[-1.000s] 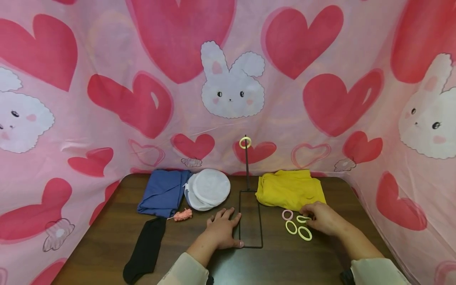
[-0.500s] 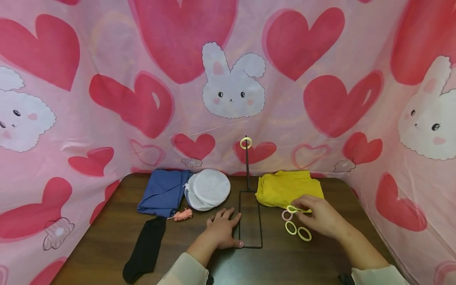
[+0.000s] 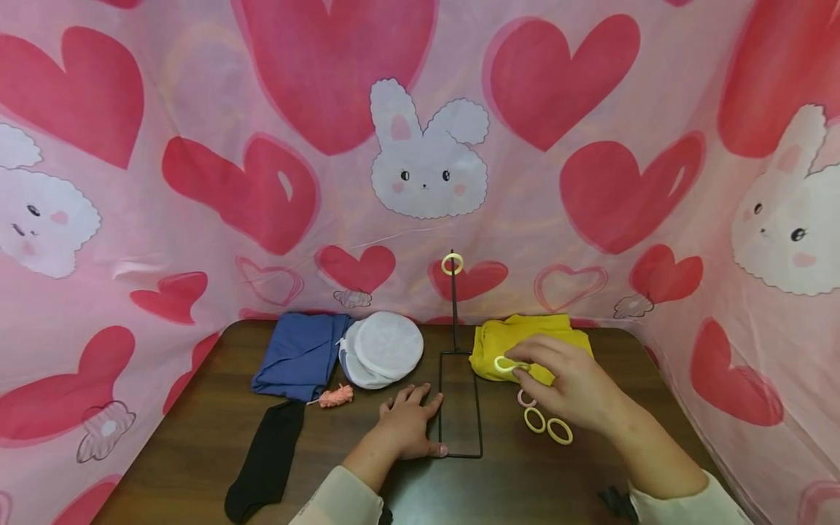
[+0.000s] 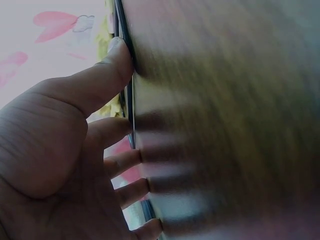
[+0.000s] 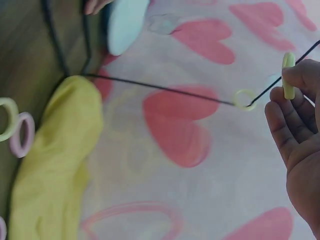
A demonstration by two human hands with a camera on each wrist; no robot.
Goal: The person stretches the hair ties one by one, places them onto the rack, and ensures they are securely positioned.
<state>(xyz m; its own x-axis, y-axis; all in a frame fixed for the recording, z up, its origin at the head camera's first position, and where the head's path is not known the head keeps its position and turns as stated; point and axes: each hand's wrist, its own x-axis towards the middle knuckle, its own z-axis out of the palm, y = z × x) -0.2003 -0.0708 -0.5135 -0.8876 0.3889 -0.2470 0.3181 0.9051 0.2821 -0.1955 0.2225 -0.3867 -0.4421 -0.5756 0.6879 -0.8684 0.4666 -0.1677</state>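
My right hand [image 3: 571, 383] pinches a pale yellow hair tie [image 5: 288, 75] between thumb and fingers, raised in front of the yellow cloth [image 3: 485, 350]. My left hand [image 3: 408, 426] lies spread on the table, fingertips down, with thumb and index finger against the rectangular base of a black wire stand [image 3: 481, 415]. From the stand's upright rod a second yellow hair tie [image 3: 443, 263] hangs near the top. Below my right hand lie a pink hair tie [image 3: 520, 397] and two more yellow ones, partly overlapped by the fingers in the head view.
Left of the stand sit a white round folded item [image 3: 390, 346], a folded blue cloth [image 3: 298, 354] and a small coral yarn bundle [image 3: 336, 396]. A black sock [image 3: 265, 463] lies at the front left. Pink heart-printed fabric [image 3: 420, 240] encloses the wooden table [image 3: 197, 437].
My right hand has picked a yellow hair tie up from the group on the table and carried it up and left toward the stand. The left hand stays in place.
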